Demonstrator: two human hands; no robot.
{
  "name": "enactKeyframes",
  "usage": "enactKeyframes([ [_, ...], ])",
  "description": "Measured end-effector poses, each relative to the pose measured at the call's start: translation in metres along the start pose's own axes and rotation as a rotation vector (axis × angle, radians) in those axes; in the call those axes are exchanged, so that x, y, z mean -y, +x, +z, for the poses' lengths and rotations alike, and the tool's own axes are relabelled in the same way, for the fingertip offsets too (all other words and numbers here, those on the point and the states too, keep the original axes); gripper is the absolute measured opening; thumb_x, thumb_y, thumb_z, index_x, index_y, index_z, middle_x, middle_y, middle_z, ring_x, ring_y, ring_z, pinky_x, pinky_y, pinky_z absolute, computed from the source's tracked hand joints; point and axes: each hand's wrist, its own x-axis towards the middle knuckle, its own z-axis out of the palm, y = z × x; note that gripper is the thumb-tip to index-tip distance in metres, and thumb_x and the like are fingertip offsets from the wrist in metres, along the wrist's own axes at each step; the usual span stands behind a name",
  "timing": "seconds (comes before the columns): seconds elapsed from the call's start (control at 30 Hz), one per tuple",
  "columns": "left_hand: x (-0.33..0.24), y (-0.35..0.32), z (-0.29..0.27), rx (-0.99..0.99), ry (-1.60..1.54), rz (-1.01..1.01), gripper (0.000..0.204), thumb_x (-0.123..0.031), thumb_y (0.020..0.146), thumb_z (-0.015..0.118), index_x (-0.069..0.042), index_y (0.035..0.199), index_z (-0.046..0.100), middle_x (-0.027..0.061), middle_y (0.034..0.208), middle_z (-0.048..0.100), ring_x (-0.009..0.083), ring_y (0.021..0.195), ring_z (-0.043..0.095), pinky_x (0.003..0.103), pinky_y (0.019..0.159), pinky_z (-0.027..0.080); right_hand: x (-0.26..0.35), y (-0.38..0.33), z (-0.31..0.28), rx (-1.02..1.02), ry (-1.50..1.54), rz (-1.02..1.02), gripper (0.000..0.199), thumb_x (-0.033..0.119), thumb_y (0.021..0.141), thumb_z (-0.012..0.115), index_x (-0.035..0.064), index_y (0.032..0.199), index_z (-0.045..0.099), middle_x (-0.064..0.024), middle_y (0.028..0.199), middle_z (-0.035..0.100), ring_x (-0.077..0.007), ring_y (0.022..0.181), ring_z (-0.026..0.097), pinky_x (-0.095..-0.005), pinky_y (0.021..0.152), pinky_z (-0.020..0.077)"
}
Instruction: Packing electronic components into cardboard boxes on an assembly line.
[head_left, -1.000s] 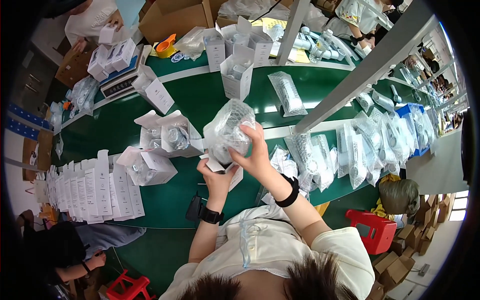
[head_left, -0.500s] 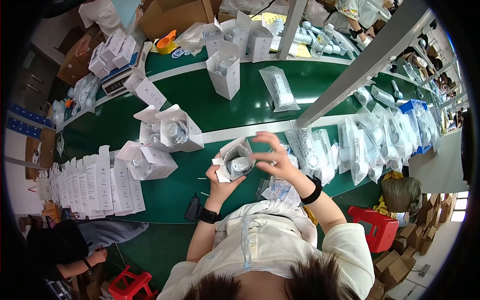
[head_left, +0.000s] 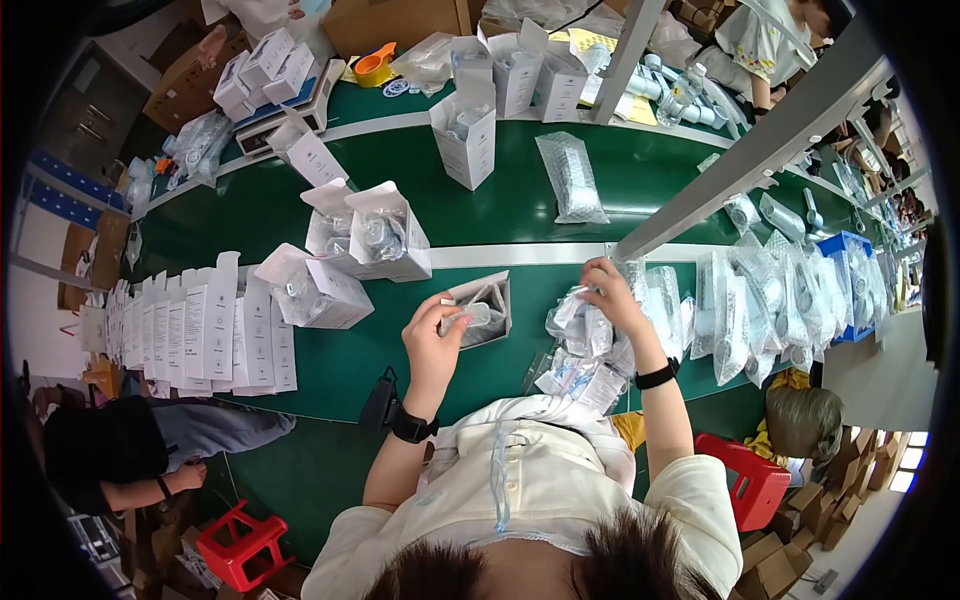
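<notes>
My two forearms reach forward over the green counter [head_left: 335, 372], apart from each other, each with a black band at the wrist. My left forearm leans slightly inward as it rises, and the hand bends toward the box [head_left: 509, 312], palm mostly down. My left fingers [head_left: 428, 312] lie along the box's left side, with a moderate gap between them and the thumb, which crosses the opening over the clear-wrapped item [head_left: 484, 318] inside. The box stands open just right of these fingers; whether they grip it or the wrapping, I cannot tell.

My right forearm tilts inward too, the wrist raised and the hand arching downward. My right fingers [head_left: 607, 285] are bent and drawn fairly close together at the top of the small bags [head_left: 588, 335], which lie heaped beneath them; I cannot tell if one is pinched.

Left of my left fingers stand three open cartons [head_left: 405, 255], and farther that way a row of white cartons [head_left: 205, 335]. Beyond my right fingers, up and slightly left, lies a bubble-wrapped piece [head_left: 572, 180]. To their right rest many bagged parts [head_left: 735, 310], then a blue crate [head_left: 856, 330].
</notes>
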Motion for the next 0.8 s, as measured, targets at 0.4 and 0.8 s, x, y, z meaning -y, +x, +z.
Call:
enactKeyframes([
  [0.4,0.011,0.014,0.004,-0.002,-0.098,-0.135,0.014,-0.001,0.067,0.068,0.005,0.077,0.059,0.0096,0.080,0.063,0.0117,0.057,0.052,0.023,0.051,0.040,0.150,0.025,0.025,0.032,-0.318,-0.835,0.024,0.020,0.066,0.065,0.0058,0.084,0.058,-0.0033,0.086,0.056,-0.0224,0.092,0.052,-0.0352,0.079,0.0439],
  [0.8,0.004,0.004,-0.002,0.039,-0.045,-0.054,0.014,0.003,0.072,0.064,0.005,0.084,0.057,0.0083,0.090,0.060,0.0144,0.077,0.058,0.024,0.067,0.047,0.123,0.018,0.039,-0.063,-0.022,-0.853,0.052,0.037,0.063,0.071,0.0149,0.108,0.057,-0.0100,0.113,0.048,-0.0257,0.112,0.042,-0.0543,0.099,0.0229],
])
